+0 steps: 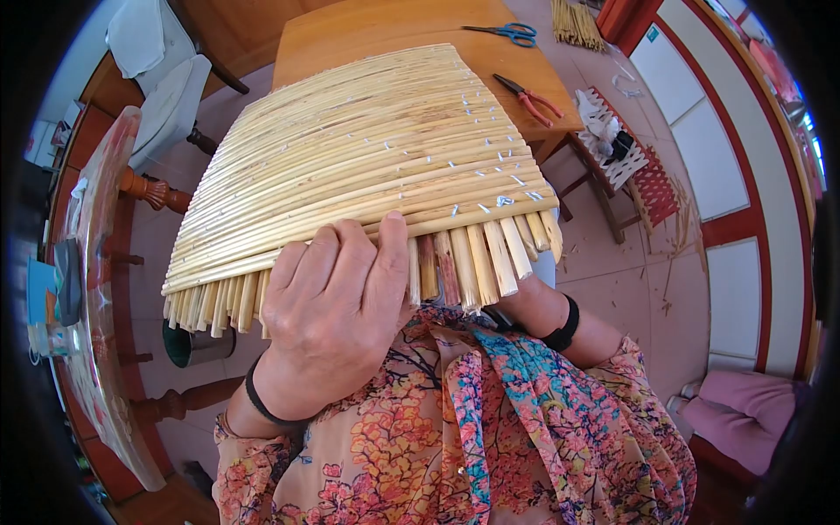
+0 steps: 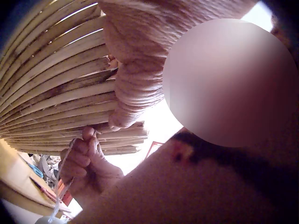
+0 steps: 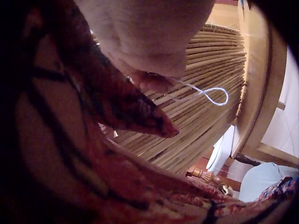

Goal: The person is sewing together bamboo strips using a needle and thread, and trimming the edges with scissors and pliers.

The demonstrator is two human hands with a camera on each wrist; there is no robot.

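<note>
Reed mat (image 1: 367, 149): matt, ribbed pale straw (white thread (image 3: 210, 93) binding); wooden table (image 1: 350, 31): smooth, satin.

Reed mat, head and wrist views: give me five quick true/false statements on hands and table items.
1. The left hand grips the near edge of the reed mat. True.
2. The right hand pinches a thin white string under the mat. True.
3. The blue-handled scissors lie on the floor. False: they lie on the wooden table.
4. The red-handled pliers are in the left hand. False: they lie on the table.
5. The mat lies flat on the floor. False: it is held up, tilted over the table.
</note>
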